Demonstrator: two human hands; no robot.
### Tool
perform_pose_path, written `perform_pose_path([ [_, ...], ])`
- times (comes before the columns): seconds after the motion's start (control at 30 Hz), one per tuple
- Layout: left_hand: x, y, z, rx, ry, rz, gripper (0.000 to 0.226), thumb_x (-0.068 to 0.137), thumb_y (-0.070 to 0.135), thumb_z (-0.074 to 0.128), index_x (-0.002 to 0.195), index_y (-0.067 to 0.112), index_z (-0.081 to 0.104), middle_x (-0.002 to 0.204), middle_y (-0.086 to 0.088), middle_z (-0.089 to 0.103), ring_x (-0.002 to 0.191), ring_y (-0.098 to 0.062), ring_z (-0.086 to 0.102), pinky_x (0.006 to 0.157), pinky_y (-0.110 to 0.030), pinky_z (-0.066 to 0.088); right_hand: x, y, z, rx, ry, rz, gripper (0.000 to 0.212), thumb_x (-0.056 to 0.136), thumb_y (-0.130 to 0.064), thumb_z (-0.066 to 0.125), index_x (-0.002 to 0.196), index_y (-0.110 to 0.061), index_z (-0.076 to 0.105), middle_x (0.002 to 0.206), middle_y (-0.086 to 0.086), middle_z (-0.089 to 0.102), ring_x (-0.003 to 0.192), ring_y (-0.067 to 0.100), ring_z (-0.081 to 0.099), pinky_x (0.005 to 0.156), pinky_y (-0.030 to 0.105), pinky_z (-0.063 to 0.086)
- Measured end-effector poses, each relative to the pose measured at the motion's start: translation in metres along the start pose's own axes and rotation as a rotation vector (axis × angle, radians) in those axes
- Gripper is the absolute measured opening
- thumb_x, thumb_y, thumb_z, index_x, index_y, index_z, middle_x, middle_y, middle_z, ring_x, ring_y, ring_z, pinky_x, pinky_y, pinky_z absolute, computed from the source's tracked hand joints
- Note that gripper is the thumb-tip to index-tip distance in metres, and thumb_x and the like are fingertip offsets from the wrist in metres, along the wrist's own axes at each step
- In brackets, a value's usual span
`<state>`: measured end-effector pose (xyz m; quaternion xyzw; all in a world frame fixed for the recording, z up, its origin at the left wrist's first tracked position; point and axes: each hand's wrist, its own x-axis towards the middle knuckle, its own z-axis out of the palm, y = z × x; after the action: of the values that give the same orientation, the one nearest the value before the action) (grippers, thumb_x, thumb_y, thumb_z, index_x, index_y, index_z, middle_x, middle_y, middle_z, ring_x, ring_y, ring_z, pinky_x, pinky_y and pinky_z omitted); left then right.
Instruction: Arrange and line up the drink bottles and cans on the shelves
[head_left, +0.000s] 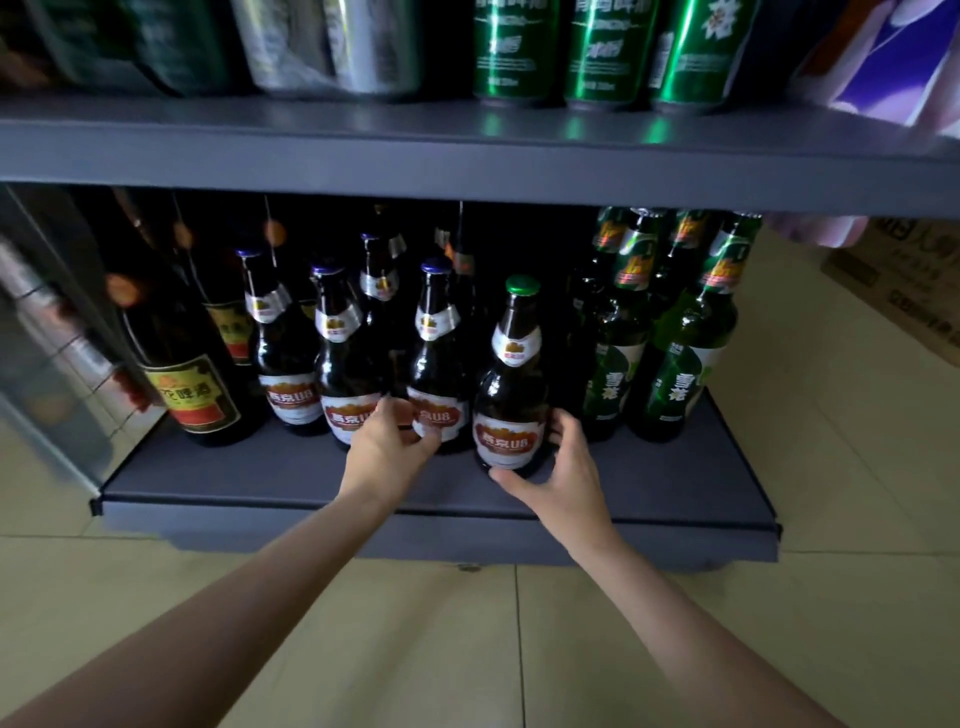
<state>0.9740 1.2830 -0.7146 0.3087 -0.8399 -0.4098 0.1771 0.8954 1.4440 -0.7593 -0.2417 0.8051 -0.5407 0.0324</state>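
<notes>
On the grey bottom shelf (260, 478) stand several dark beer bottles with red and white labels. A green-capped bottle (511, 384) stands furthest forward, and my right hand (558, 467) cups its base, thumb in front and fingers at its right side. My left hand (389, 441) grips the base of a blue-capped bottle (436, 364) just to the left. Another blue-capped bottle (340, 358) touches my left hand's back. Green glass bottles (680, 338) stand at the right end, and a dark bottle with a yellow and red label (192, 384) at the left.
The upper shelf (467, 156) holds green cans (514, 47) and silver cans (332, 41). A cardboard box (904, 291) sits on the tiled floor to the right. A metal panel (47, 332) flanks the shelf on the left. Beige floor tiles (467, 649) lie below.
</notes>
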Motion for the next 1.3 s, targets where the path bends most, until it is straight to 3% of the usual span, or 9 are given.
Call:
perform_pose_path([
  [0.2,0.005,-0.009,0.005,-0.058,-0.014,0.065,0.053,0.080,0.021,0.068,0.125,0.008,0.044,0.122,-0.006,0.057,0.114,-0.022,0.054,0.092,-0.034,0.046,0.020,-0.007,0.027,0.064,0.088,0.161,0.085,0.060,-0.022,0.087,0.129,-0.014,0.038,0.126,0.002,0.055,0.116,0.018,0.053,0.093,0.025,0.044],
  [0.43,0.014,0.001,0.007,-0.105,-0.014,0.153,0.077,0.080,0.021,0.071,0.141,0.010,0.025,0.134,-0.008,0.047,0.126,-0.022,0.043,0.090,-0.019,0.034,0.023,-0.008,0.033,-0.010,0.206,0.206,0.079,0.058,-0.024,0.087,0.123,-0.010,0.042,0.121,0.006,0.057,0.113,0.022,0.055,0.093,0.031,0.048],
  [0.6,0.026,0.013,0.014,-0.188,-0.029,0.030,0.092,0.075,0.021,0.075,0.145,0.012,0.015,0.138,-0.011,0.044,0.128,-0.024,0.041,0.093,-0.023,0.034,0.029,-0.009,0.037,0.000,0.218,0.230,0.085,0.060,-0.025,0.086,0.128,-0.011,0.039,0.126,0.007,0.055,0.118,0.024,0.051,0.100,0.041,0.045],
  [0.73,0.029,0.018,0.025,-0.228,0.044,-0.051,0.094,0.071,0.021,0.078,0.143,0.010,0.018,0.138,-0.012,0.043,0.130,-0.025,0.039,0.103,-0.032,0.034,0.028,-0.012,0.037,-0.017,0.212,0.250,0.085,0.061,-0.022,0.086,0.130,-0.007,0.037,0.127,0.010,0.051,0.120,0.025,0.049,0.102,0.038,0.043],
  [0.87,0.022,0.021,0.030,-0.220,0.148,-0.053,0.088,0.069,0.023,0.079,0.138,0.009,0.026,0.133,-0.011,0.045,0.125,-0.025,0.043,0.097,-0.032,0.037,0.015,-0.017,0.040,-0.110,0.296,0.231,0.076,0.068,-0.019,0.082,0.130,-0.003,0.039,0.128,0.013,0.044,0.120,0.026,0.045,0.096,0.031,0.040],
  [1.1,0.008,0.021,0.031,-0.140,0.192,-0.064,0.078,0.064,0.031,0.081,0.123,0.010,0.035,0.125,-0.008,0.046,0.117,-0.027,0.047,0.093,-0.039,0.045,0.019,-0.021,0.039,-0.209,0.319,0.240,0.073,0.068,-0.028,0.081,0.126,-0.003,0.044,0.119,0.015,0.057,0.111,0.033,0.056,0.087,0.045,0.051],
  [1.3,-0.009,0.017,0.019,-0.098,0.145,-0.014,0.082,0.065,0.033,0.080,0.128,0.011,0.033,0.126,-0.005,0.046,0.117,-0.023,0.046,0.083,-0.027,0.037,0.029,-0.028,0.042,-0.223,0.315,0.264,0.071,0.077,-0.023,0.075,0.133,-0.002,0.038,0.126,0.016,0.054,0.118,0.031,0.052,0.091,0.039,0.047],
])
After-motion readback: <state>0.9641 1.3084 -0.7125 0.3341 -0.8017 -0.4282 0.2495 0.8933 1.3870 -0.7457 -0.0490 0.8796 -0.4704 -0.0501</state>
